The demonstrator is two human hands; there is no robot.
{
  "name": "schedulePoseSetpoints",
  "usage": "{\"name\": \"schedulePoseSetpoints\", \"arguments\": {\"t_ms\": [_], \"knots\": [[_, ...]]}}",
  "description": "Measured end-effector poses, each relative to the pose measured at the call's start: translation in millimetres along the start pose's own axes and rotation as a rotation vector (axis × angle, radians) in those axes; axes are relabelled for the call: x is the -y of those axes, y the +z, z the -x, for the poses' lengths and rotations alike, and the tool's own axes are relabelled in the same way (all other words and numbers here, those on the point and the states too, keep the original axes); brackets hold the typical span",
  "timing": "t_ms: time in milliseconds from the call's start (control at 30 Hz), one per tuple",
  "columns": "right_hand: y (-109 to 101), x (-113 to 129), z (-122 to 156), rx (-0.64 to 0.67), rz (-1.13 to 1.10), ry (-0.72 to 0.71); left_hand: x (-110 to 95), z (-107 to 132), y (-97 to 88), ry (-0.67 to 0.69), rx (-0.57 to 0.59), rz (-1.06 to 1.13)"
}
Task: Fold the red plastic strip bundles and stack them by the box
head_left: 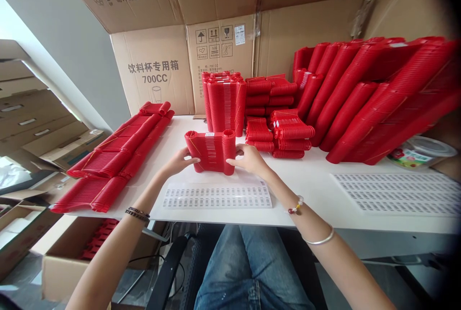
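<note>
A stack of red plastic pieces (212,151) with small white labels down its front stands on the white table (309,194), right in front of me. My left hand (179,160) grips its left side, fingers curled against it. My right hand (249,158) holds its right side the same way. Just below the stack lies a sheet of small barcode labels (217,196).
More red stacks stand behind (223,103), lie in long rows at the left (115,156) and lean at the right (374,98). Another label sheet (392,193) lies at the right, near a lidded tub (419,152). Cardboard boxes (154,67) line the back; one box (65,257) sits on the floor.
</note>
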State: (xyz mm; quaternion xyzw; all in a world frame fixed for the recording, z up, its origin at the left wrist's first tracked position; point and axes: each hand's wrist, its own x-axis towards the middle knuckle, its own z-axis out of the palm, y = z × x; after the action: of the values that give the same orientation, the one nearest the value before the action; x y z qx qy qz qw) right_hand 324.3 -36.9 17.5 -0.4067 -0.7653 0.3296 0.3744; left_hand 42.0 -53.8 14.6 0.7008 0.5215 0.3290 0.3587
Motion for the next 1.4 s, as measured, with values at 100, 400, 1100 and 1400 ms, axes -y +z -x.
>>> {"name": "schedulePoseSetpoints", "arguments": {"t_ms": [100, 400, 1100, 1400], "knots": [[-0.8, -0.1, 1.5, 0.002, -0.041, 0.017, -2.3, 0.3, -1.1, -0.011, -0.014, -0.006], [-6.0, 2.2, 1.4, 0.016, -0.122, 0.082, 2.7, 0.2, -4.5, 0.006, -0.043, 0.016], [-1.6, -5.7, 4.2, 0.0, -0.109, 0.069, -22.3, 3.2, -8.2, 0.038, -0.006, -0.204], [1.7, 0.8, 4.1, -0.018, -0.053, 0.066, -16.8, -0.4, -2.8, 0.045, -0.057, -0.208]]}}
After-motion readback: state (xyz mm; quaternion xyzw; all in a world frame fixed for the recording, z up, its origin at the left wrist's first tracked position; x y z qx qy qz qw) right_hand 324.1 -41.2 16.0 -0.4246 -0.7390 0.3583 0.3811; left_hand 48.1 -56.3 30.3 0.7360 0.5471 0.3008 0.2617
